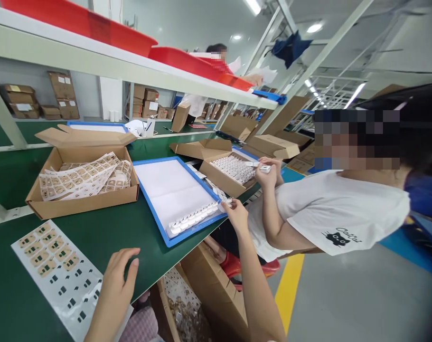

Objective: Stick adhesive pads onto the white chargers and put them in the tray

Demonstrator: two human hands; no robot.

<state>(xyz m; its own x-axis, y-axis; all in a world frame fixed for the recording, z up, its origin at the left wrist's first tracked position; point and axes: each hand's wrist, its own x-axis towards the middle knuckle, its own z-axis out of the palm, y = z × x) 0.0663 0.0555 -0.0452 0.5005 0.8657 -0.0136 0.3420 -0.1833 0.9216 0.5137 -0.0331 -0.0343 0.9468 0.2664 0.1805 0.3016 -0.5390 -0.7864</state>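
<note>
My left hand [118,280] hovers by the table's front edge, fingers apart and holding nothing. Beneath and beside it lies a sheet of stickers [64,280]; tan stickers with dark cut-outs fill its far part, while the near part shows bare backing. With my right hand [238,217] I pinch a small white plastic piece [224,206] at the right rim of a blue-edged tray [155,216]. A row of similar white pieces [192,219] lines the tray's near side, on its white lining. My fingers partly cover the held piece.
An open carton of sticker sheets [84,206] stands left of the tray. Another carton [221,176] holds rows of white parts. At right, a seated co-worker [330,209] holds a white device [265,168]. Red bins [105,28] sit on the overhead shelf; cartons [216,289] stand below the table.
</note>
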